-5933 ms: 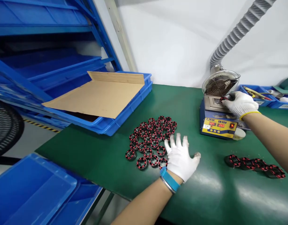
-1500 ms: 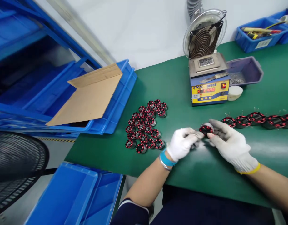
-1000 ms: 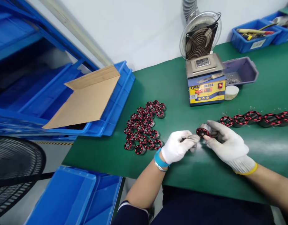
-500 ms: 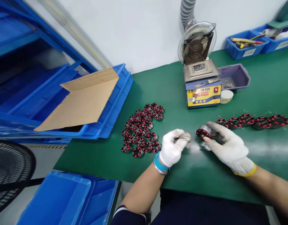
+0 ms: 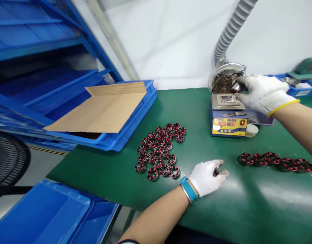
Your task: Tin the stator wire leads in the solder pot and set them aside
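My right hand [image 5: 264,91], in a white glove with a yellow cuff edge, is closed on a wound motor stator [image 5: 239,88]. It holds this stator just above the right part of the solder pot [image 5: 227,99]; the fingers and thumb partly cover it. Low over the green table, my gloved left hand [image 5: 208,176] has its thumb and forefinger apart, and I see nothing held between them. To its left stand several stators with red and black windings [image 5: 157,149]. Another row of stators [image 5: 271,159] lies to its right, some with fine wire ends sticking up.
Behind the pot are a round fan guard [image 5: 223,83] and a grey exhaust hose [image 5: 233,30]. A purple tray [image 5: 264,118] and a white round piece [image 5: 251,130] sit beside it. Blue crates [image 5: 135,118] with cardboard [image 5: 107,112] stand left; a black fan [image 5: 10,166] is lower left.
My right hand has lifted the stator from the table up and over to the solder pot. My left hand has moved right and its fingers have parted. The view has shifted.
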Available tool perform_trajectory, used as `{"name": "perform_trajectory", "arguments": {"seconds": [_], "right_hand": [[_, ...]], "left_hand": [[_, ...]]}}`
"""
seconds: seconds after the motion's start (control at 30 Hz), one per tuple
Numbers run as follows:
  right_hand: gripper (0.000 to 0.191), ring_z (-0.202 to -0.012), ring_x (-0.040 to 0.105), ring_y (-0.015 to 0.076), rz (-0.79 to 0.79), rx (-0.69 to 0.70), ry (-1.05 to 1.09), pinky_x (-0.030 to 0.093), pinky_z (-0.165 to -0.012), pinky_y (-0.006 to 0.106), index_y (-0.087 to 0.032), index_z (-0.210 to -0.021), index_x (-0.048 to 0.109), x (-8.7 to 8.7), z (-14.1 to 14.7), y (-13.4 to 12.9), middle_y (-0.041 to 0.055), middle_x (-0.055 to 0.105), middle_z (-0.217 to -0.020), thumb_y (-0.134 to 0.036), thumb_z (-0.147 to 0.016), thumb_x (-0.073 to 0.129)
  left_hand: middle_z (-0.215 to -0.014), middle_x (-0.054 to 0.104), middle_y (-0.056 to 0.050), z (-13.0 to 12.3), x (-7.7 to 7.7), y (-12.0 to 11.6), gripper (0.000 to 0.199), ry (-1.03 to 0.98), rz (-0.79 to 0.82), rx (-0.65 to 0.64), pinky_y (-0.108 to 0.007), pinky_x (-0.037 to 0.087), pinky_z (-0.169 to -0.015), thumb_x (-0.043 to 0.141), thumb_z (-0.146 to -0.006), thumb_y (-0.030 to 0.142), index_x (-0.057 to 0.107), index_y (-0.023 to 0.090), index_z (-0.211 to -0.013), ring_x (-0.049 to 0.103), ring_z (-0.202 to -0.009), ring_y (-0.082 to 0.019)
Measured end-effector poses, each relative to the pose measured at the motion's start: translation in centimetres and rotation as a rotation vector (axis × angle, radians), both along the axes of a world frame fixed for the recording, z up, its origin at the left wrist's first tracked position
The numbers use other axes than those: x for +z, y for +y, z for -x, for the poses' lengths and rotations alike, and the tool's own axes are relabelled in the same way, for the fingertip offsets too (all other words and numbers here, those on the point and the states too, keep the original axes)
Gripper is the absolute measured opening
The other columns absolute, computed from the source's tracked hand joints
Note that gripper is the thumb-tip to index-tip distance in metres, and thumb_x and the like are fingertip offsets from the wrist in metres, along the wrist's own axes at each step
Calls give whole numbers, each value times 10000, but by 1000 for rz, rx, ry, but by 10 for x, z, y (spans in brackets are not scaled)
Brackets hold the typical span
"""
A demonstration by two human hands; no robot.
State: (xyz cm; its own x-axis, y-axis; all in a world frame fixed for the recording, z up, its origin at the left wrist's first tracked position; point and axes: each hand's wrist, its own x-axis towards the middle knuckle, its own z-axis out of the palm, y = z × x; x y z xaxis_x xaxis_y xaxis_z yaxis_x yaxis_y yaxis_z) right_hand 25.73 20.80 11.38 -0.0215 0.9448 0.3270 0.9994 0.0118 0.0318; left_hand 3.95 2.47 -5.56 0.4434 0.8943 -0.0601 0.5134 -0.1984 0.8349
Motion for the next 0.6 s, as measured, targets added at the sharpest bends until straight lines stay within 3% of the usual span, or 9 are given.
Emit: {"name": "perform_trajectory", "arguments": {"seconds": [0.07,0.13,0.33,0.4,0.53,0.6], "right_hand": [[985,-1197,566,354,52,40,-94,388,-701,351,120,-1164,623,8,6,22,223,620,-1233,-707,-764,269],[891,-1214,540,373,75,100,-111,382,-670,297,119,-1204,611,8,11,35,240,618,-1227,-623,-775,369],[621,-1327,387,428,135,172,21,351,-634,159,72,-1233,626,-9,16,43,319,534,-1327,-389,-831,518],[554,-1332,393,429,157,152,-3,399,-675,217,69,-1235,626,-12,16,44,318,548,-1309,-327,-869,498],[534,-1315,459,420,208,89,-189,427,-843,471,34,-1321,589,-13,17,48,268,594,-1269,-303,-955,396],[455,-1295,505,424,225,60,-241,420,-901,531,9,-1317,598,-13,19,51,277,595,-1270,-271,-976,490]], "left_hand": [[-994,751,-70,1,1,2,496,30,-13,-21,-414,578,-896,591,-903,508,669,203,-1286,704,-875,-265],[-1038,750,-81,3,3,3,502,57,-25,-41,-427,576,-914,585,-906,514,666,201,-1290,709,-912,-279],[-1044,744,-86,2,8,3,515,146,-61,-99,-439,583,-901,557,-914,566,661,230,-1291,710,-980,-307],[-1029,741,-96,2,8,3,514,169,-87,-119,-456,587,-882,541,-920,566,661,224,-1285,710,-980,-323],[-1009,735,-94,2,8,2,496,209,-158,-146,-475,599,-838,510,-933,561,650,239,-1283,716,-942,-329],[-998,733,-81,2,8,2,483,226,-183,-145,-464,605,-828,497,-938,566,651,251,-1269,718,-930,-316]]}}
